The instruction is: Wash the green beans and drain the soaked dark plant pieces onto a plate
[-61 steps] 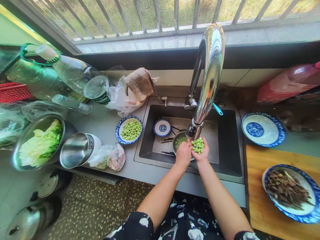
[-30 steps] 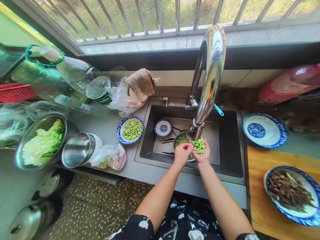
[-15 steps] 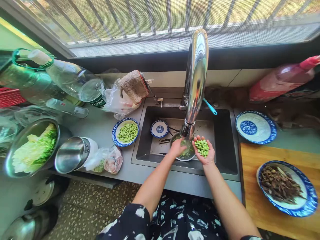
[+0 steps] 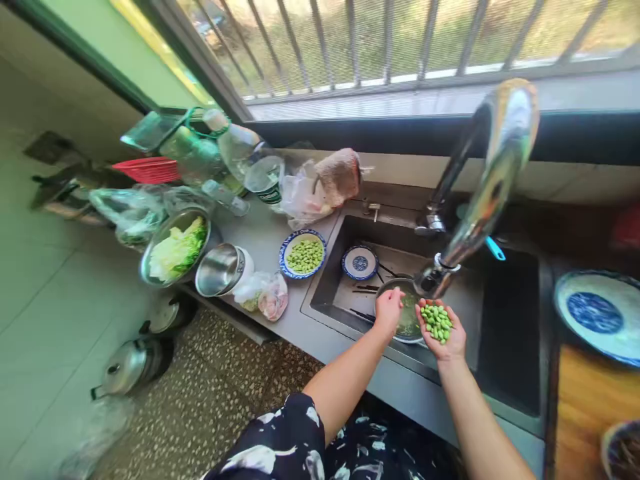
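Beans [image 4: 437, 323], a green heap of them, sit right in the cupped palm of the right hand [image 4: 441, 330], fingers spread and turned upward, the pile resting loose on the skin just under the tap [image 4: 487, 187] spout. Beside it, to the left and a touch apart, the left hand [image 4: 388, 310] hangs over the rim of the metal bowl [image 4: 406, 319] down in the sink [image 4: 505, 320], fingers curled downward; whether they pinch anything I cannot tell. That bowl holds greenish water and lies directly below and between both hands. Further left in the sink, a small blue-and-white dish [image 4: 359, 262] with chopsticks beside it. Up on the counter [image 4: 260, 237], just past the sink edge, a blue-rimmed plate [image 4: 302, 254] carries more beans, well apart from the loaded palm. Beyond it, a steel cup [image 4: 220, 269] on its side and a basin of cabbage [image 4: 176, 247].
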Demonstrator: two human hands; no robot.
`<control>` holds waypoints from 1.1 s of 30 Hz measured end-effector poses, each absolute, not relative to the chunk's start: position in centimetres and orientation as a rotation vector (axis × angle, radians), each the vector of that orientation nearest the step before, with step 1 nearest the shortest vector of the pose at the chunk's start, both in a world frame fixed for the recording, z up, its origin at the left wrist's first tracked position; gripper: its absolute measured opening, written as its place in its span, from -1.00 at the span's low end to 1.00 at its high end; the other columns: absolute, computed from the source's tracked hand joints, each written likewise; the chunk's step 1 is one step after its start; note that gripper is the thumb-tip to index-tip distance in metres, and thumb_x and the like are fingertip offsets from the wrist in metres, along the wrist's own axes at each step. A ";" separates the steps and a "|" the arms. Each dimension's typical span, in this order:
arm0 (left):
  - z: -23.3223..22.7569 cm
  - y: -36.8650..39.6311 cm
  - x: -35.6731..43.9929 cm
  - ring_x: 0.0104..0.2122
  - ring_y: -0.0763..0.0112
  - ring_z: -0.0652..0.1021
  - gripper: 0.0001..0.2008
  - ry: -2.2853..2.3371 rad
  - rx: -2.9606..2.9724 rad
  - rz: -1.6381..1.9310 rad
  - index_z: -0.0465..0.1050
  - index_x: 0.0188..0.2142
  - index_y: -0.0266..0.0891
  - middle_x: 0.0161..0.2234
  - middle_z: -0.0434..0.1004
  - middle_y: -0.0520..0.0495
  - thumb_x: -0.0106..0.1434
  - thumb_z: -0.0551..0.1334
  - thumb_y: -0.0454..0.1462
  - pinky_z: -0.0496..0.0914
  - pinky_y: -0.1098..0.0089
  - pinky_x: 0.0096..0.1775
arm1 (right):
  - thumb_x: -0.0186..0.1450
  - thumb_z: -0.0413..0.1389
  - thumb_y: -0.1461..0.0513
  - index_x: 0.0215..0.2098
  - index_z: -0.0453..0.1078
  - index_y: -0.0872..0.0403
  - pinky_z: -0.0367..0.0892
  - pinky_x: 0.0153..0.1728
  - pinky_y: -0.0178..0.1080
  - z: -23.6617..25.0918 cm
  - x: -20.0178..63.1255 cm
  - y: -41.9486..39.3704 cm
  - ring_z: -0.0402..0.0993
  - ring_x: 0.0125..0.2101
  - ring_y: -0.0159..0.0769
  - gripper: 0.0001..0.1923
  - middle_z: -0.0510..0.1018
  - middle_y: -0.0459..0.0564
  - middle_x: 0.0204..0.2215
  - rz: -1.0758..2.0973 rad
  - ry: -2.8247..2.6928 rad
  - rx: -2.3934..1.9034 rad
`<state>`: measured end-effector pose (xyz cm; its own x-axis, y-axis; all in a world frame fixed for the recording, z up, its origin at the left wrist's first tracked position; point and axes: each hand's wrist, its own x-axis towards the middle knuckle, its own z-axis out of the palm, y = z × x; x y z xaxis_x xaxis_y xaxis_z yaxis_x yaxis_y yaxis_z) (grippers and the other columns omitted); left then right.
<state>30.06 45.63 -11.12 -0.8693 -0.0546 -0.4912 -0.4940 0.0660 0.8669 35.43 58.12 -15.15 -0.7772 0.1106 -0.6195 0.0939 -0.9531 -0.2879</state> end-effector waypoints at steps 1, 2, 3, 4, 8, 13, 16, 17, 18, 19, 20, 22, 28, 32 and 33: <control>-11.4 44.5 29.9 -0.51 0.51 0.41 -0.67 1.905 -0.697 1.959 0.47 -0.32 -0.30 -0.52 0.42 0.00 0.19 0.11 -0.08 0.29 0.48 -0.40 | 0.14 0.04 0.23 -0.34 0.43 0.02 0.43 -0.11 -0.10 -15.0 34.7 57.2 0.49 -0.16 -0.25 -0.84 0.59 -0.04 -0.31 2.926 -0.494 -1.067; -11.4 43.2 29.8 -0.47 0.51 0.43 -0.66 1.788 -0.800 2.068 0.45 -0.26 -0.30 -0.46 0.46 -0.03 0.18 0.12 -0.07 0.30 0.49 -0.37 | 0.14 0.03 0.24 -0.35 0.44 0.03 0.44 -0.12 -0.11 -14.7 33.7 55.9 0.50 -0.18 -0.26 -0.84 0.59 -0.04 -0.32 2.944 -0.500 -1.068; -11.2 41.9 29.6 -0.40 0.51 0.46 -0.64 1.679 -0.857 2.186 0.44 -0.20 -0.30 -0.37 0.48 -0.06 0.17 0.13 -0.07 0.32 0.49 -0.33 | 0.15 0.03 0.24 -0.35 0.44 0.04 0.44 -0.13 -0.12 -14.1 32.7 54.5 0.51 -0.20 -0.26 -0.84 0.59 -0.04 -0.32 2.974 -0.497 -1.046; -10.7 40.5 29.3 -0.33 0.50 0.48 -0.63 1.583 -0.879 2.300 0.42 -0.16 -0.28 -0.29 0.49 -0.09 0.16 0.14 -0.07 0.33 0.48 -0.27 | 0.15 0.03 0.24 -0.35 0.44 0.05 0.44 -0.13 -0.12 -13.4 31.4 52.7 0.51 -0.20 -0.26 -0.84 0.59 -0.03 -0.31 3.012 -0.488 -1.004; -8.6 34.5 27.3 -0.17 0.43 0.49 -0.64 1.440 -0.948 2.590 0.41 -0.16 -0.26 -0.15 0.48 -0.16 0.16 0.12 -0.08 0.34 0.41 -0.14 | 0.18 0.06 0.23 -0.36 0.44 0.07 0.40 -0.10 -0.12 -9.9 25.2 44.4 0.51 -0.22 -0.27 -0.87 0.59 -0.04 -0.33 3.201 -0.487 -0.786; -8.8 28.3 26.1 -0.37 0.48 0.49 -0.75 1.287 -1.051 2.552 0.42 -0.30 -0.27 -0.32 0.51 -0.09 0.04 0.24 -0.17 0.34 0.45 -0.33 | 0.16 0.09 0.18 -0.39 0.46 0.09 0.38 -0.13 -0.12 -8.1 17.8 34.3 0.50 -0.28 -0.26 -0.84 0.58 -0.03 -0.38 3.206 -0.846 -0.495; -9.8 26.6 27.0 -0.45 0.52 0.46 -0.78 1.167 -1.036 2.500 0.42 -0.38 -0.27 -0.41 0.50 -0.04 -0.04 0.30 -0.21 0.31 0.46 -0.38 | 0.12 0.11 0.19 -0.42 0.50 0.10 0.32 -0.10 -0.21 -8.6 15.2 30.5 0.48 -0.30 -0.30 -0.84 0.58 -0.05 -0.40 2.913 -1.355 -0.269; -10.0 26.3 27.4 -0.47 0.52 0.46 -0.79 1.134 -1.029 2.496 0.42 -0.40 -0.27 -0.44 0.49 -0.03 -0.05 0.31 -0.22 0.30 0.46 -0.38 | 0.12 0.12 0.20 -0.43 0.51 0.10 0.28 -0.07 -0.23 -8.9 14.5 29.6 0.46 -0.28 -0.30 -0.84 0.58 -0.05 -0.39 2.803 -1.521 -0.189; -10.2 26.0 27.7 -0.47 0.52 0.45 -0.79 1.105 -1.018 2.488 0.42 -0.41 -0.27 -0.46 0.49 -0.02 -0.06 0.31 -0.23 0.30 0.45 -0.37 | 0.11 0.13 0.20 -0.44 0.52 0.10 0.24 -0.03 -0.24 -9.1 14.0 29.0 0.45 -0.25 -0.30 -0.84 0.59 -0.04 -0.38 2.709 -1.669 -0.122; -10.3 25.8 28.0 -0.48 0.52 0.45 -0.80 1.085 -1.003 2.472 0.42 -0.42 -0.28 -0.47 0.48 -0.02 -0.07 0.31 -0.24 0.30 0.45 -0.37 | 0.11 0.14 0.20 -0.46 0.52 0.09 0.20 -0.01 -0.24 -9.2 13.6 28.5 0.44 -0.23 -0.29 -0.85 0.59 -0.04 -0.38 2.636 -1.798 -0.076; -10.3 25.5 28.2 -0.49 0.52 0.44 -0.81 1.073 -0.988 2.448 0.43 -0.42 -0.28 -0.48 0.48 -0.01 -0.07 0.31 -0.25 0.30 0.44 -0.38 | 0.11 0.15 0.20 -0.48 0.53 0.08 0.18 0.00 -0.23 -9.4 13.2 28.2 0.44 -0.23 -0.28 -0.86 0.59 -0.05 -0.39 2.578 -1.912 -0.052; -10.4 25.1 28.3 -0.50 0.52 0.44 -0.82 1.069 -0.970 2.397 0.43 -0.42 -0.29 -0.49 0.48 -0.02 -0.05 0.29 -0.26 0.29 0.44 -0.39 | 0.11 0.15 0.19 -0.49 0.53 0.06 0.17 0.00 -0.22 -9.6 12.6 27.7 0.44 -0.24 -0.28 -0.86 0.59 -0.08 -0.41 2.489 -2.084 -0.036; -10.9 24.4 27.6 -0.49 0.52 0.45 -0.88 1.086 -0.976 2.312 0.42 -0.40 -0.29 -0.46 0.47 -0.02 0.01 0.24 -0.30 0.28 0.47 -0.40 | 0.16 0.11 0.18 -0.47 0.45 0.07 0.34 -0.32 -0.35 -10.2 11.2 27.8 0.44 -0.36 -0.38 -0.86 0.54 -0.10 -0.46 2.735 -1.949 -0.273; -11.5 25.4 27.3 -0.52 0.54 0.44 -0.88 1.077 -0.956 2.244 0.41 -0.40 -0.29 -0.48 0.46 -0.01 0.04 0.24 -0.29 0.28 0.47 -0.41 | 0.20 0.02 0.20 -0.52 0.33 0.09 0.04 -0.74 -0.46 -10.1 11.1 30.1 0.21 -0.68 -0.51 -0.81 0.39 -0.13 -0.63 3.171 -1.376 -0.701; -11.6 25.8 27.3 -0.52 0.54 0.44 -0.88 1.084 -0.955 2.233 0.41 -0.39 -0.30 -0.49 0.46 -0.01 0.04 0.23 -0.29 0.28 0.48 -0.42 | 0.19 0.02 0.21 -0.53 0.32 0.10 0.00 -0.75 -0.46 -10.0 11.2 30.7 0.16 -0.70 -0.53 -0.83 0.36 -0.14 -0.64 3.235 -1.293 -0.709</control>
